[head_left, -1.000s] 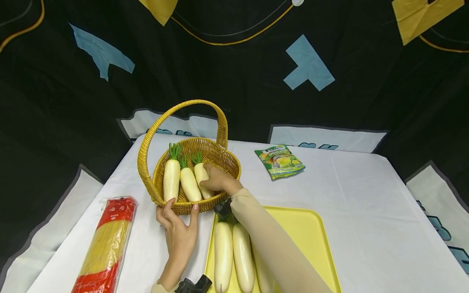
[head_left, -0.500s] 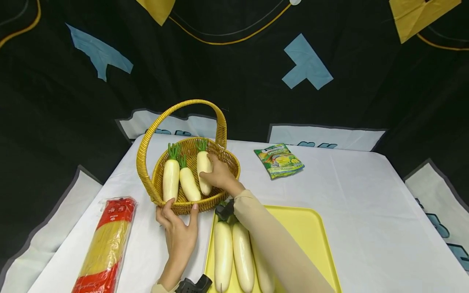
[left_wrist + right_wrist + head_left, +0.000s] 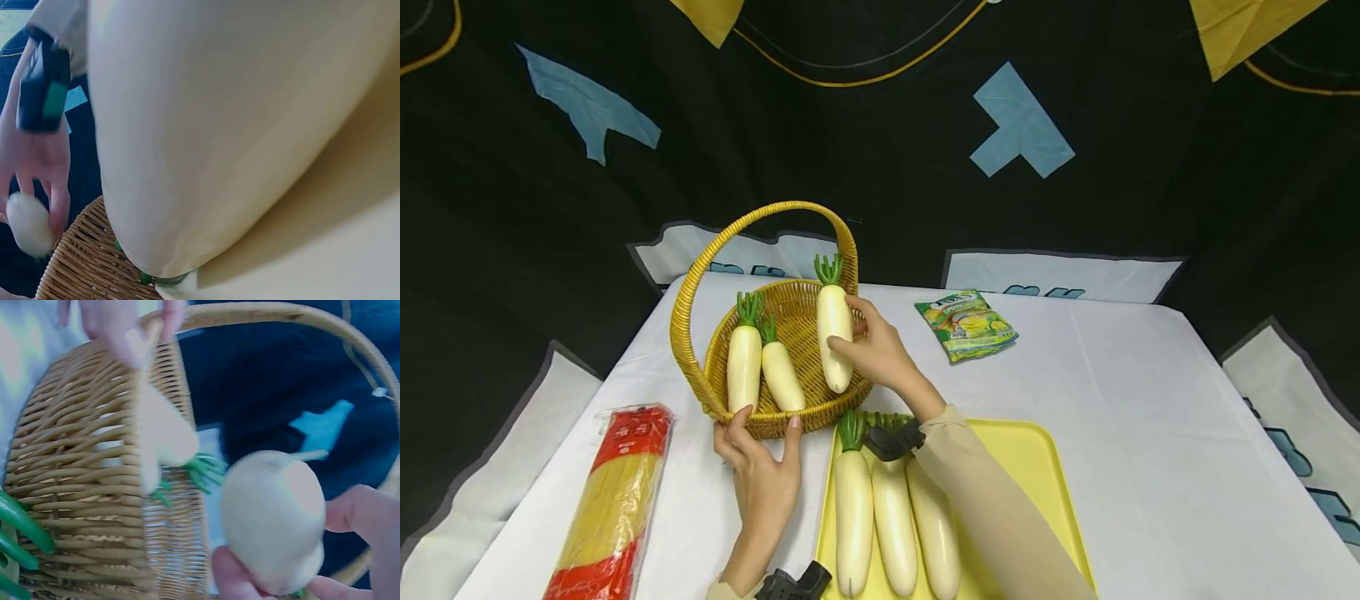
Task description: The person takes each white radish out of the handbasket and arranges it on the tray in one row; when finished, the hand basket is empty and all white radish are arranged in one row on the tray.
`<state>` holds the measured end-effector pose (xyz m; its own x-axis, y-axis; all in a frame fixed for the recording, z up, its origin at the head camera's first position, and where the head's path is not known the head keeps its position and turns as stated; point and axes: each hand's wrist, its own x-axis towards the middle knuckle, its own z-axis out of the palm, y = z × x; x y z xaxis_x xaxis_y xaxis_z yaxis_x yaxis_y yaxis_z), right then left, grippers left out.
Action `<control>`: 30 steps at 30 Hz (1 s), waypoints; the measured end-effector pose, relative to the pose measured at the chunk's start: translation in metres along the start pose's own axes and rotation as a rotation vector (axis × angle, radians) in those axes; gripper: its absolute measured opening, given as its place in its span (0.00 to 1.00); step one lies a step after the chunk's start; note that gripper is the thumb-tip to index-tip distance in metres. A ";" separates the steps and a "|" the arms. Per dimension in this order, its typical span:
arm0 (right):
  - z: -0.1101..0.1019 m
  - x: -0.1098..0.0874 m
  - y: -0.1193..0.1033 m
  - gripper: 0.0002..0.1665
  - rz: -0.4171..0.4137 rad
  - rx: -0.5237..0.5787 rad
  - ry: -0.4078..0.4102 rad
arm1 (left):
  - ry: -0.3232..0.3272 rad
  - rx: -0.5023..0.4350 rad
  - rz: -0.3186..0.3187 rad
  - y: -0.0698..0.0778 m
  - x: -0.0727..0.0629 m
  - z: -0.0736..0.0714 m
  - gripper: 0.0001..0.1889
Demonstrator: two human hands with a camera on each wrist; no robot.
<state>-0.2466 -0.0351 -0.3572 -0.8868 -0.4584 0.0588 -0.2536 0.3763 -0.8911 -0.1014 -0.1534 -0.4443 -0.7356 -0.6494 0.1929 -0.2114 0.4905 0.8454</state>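
Note:
My right hand (image 3: pixel 880 350) grips a white radish (image 3: pixel 834 333) with green leaf stubs, thumb on one side and fingers on the other. It hangs over the right part of a wicker basket (image 3: pixel 831 411), and the right wrist view shows its blunt end (image 3: pixel 272 519) up close. My left hand (image 3: pixel 763 475) holds the basket's near rim between thumb and fingers. Inside the basket, two more white radishes, a left one (image 3: pixel 744 367) and a shorter one (image 3: pixel 782 377), lean against the near side. Another large white radish (image 3: pixel 187 137) fills much of the left wrist view.
A yellow tray (image 3: pixel 1026 475) in front of the basket holds white radishes (image 3: pixel 853 521) side by side under my right forearm. At left lies a red-and-yellow noodle packet (image 3: pixel 613 500); a green sachet (image 3: pixel 967 326) lies behind right. The basket's tall handle (image 3: pixel 760 215) arches overhead.
My right hand has lifted its radish from beside the other two, moving up and to the right. The left hand keeps its hold on the rim. The head view has shifted slightly.

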 end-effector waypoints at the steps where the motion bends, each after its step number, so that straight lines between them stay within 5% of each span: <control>1: -0.004 -0.004 0.000 0.39 -0.003 0.007 -0.004 | 0.000 -0.002 0.001 0.000 0.000 0.000 0.33; 7: -0.033 -0.036 0.007 0.38 0.022 -0.005 -0.024 | -0.006 -0.009 0.006 0.000 0.002 0.000 0.34; 14: -0.062 -0.080 0.042 0.39 0.134 -0.100 -0.027 | -0.013 -0.004 -0.006 0.000 0.001 -0.001 0.34; 23: -0.070 -0.127 0.079 0.40 0.232 -0.134 -0.065 | 0.006 -0.005 -0.015 -0.001 0.001 -0.003 0.34; 30: -0.076 -0.156 0.083 0.44 0.266 -0.125 -0.193 | -0.002 0.004 -0.002 -0.001 0.001 -0.001 0.34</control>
<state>-0.1588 0.1283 -0.4058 -0.8417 -0.4706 -0.2647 -0.0796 0.5930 -0.8012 -0.1015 -0.1553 -0.4447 -0.7366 -0.6490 0.1903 -0.2154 0.4918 0.8437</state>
